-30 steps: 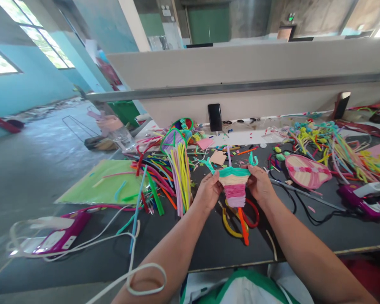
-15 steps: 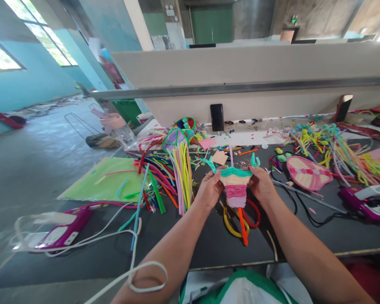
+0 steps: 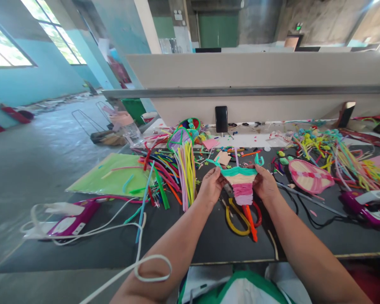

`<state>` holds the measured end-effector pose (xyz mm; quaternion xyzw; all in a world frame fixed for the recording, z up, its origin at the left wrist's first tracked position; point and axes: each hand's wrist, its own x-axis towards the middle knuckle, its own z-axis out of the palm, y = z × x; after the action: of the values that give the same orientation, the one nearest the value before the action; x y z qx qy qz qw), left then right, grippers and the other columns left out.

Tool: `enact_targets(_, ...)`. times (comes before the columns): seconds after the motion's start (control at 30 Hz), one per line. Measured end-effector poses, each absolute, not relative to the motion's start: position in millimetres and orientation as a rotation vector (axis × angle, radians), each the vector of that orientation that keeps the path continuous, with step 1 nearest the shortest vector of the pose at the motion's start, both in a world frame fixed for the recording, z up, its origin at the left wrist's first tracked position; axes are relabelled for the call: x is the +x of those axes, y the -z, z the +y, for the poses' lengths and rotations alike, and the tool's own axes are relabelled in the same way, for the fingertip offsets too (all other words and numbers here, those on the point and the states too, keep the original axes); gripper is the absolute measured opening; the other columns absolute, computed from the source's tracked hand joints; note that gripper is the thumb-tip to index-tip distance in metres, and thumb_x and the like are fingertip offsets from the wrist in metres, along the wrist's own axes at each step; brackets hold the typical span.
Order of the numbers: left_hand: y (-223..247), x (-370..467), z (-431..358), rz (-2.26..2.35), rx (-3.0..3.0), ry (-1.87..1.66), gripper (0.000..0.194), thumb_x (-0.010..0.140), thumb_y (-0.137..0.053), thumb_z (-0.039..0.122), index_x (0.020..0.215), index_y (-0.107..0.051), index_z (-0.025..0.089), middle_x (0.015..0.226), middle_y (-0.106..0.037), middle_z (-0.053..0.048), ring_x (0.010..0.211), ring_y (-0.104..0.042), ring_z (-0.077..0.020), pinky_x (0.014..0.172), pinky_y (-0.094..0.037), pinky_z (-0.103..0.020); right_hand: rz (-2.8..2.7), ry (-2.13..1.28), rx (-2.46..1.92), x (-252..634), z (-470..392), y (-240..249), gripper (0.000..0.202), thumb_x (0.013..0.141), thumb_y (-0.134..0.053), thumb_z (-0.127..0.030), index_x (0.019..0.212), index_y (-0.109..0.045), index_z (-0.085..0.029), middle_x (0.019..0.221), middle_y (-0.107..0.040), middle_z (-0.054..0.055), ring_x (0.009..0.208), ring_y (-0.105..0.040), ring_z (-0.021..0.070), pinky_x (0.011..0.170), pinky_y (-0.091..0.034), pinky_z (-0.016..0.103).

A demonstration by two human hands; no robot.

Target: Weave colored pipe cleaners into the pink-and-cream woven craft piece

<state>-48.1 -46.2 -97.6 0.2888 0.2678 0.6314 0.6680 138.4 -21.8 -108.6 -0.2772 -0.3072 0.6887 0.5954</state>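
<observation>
Striped piece (image 3: 239, 186) over scissors (image 3: 228, 217), left hand (image 3: 211, 185) and right hand (image 3: 266, 183) pinching its top corners.
Likely light, bendy, crushable; best held by the teal band (image 3: 239, 171); rear fingertips hard to see.

Fingers of the left hand (image 3: 211, 185) and right hand (image 3: 266, 183) disappear partly behind a striped piece (image 3: 242, 188), whose orange stem (image 3: 250, 223) obscures part of a red loop (image 3: 258, 213). A white cable (image 3: 109, 288) exits below, the frame's right edge crops a purple power strip (image 3: 361, 207), and scraps (image 3: 205, 162) dotting the surface (image 3: 91, 253) are too small to identify.
</observation>
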Motion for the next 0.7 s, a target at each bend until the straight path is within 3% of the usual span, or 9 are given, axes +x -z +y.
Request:
enact_targets(0.13,101,-47,-45,0.591,0.642,-1.416,0.025,0.072,-0.073,0.032,0.086,-0.062,0.015,0.08,-0.069,-0.005,0.071,-0.065,-0.016,0.07,-0.051,-0.03,-0.738,-1.637,-0.626,142,-18,113,0.029,0.072,-0.068,-0.045,0.085,-0.069,-0.019,0.081,-0.073,0.006,0.079,-0.069,0.0262,0.072,-0.055,0.042)
enact_targets(0.37,107,-37,-51,0.595,0.654,-1.315,0.037,0.077,-0.066,0.044,0.099,-0.062,0.015,0.087,-0.07,-0.009,0.081,-0.067,-0.0204,0.073,-0.053,-0.033,-0.763,-1.622,-0.578,144,-20,112,0.044,0.072,-0.061,-0.061,0.089,-0.068,-0.022,0.084,-0.073,0.006,0.086,-0.068,0.0261,0.075,-0.054,0.043)
enact_targets(0.57,109,-36,-53,0.589,0.716,-1.284,0.03,0.077,-0.069,0.028,0.103,-0.061,0.014,0.093,-0.07,-0.01,0.084,-0.068,-0.0207,0.076,-0.053,-0.034,-0.862,-1.647,-0.469,144,-30,103,0.054,0.072,-0.057,-0.066,0.1,-0.066,-0.021,0.088,-0.073,0.008,0.085,-0.068,0.0253,0.073,-0.054,0.04)
enact_targets(0.7,110,-38,-49,0.572,0.68,-1.332,0.027,0.077,-0.068,0.026,0.101,-0.061,0.014,0.091,-0.071,-0.009,0.083,-0.067,-0.0193,0.078,-0.052,-0.034,-0.886,-1.629,-0.491,148,-27,102,0.059,0.072,-0.053,-0.071,0.099,-0.067,-0.02,0.087,-0.073,0.008,0.083,-0.069,0.0232,0.066,-0.054,0.033)
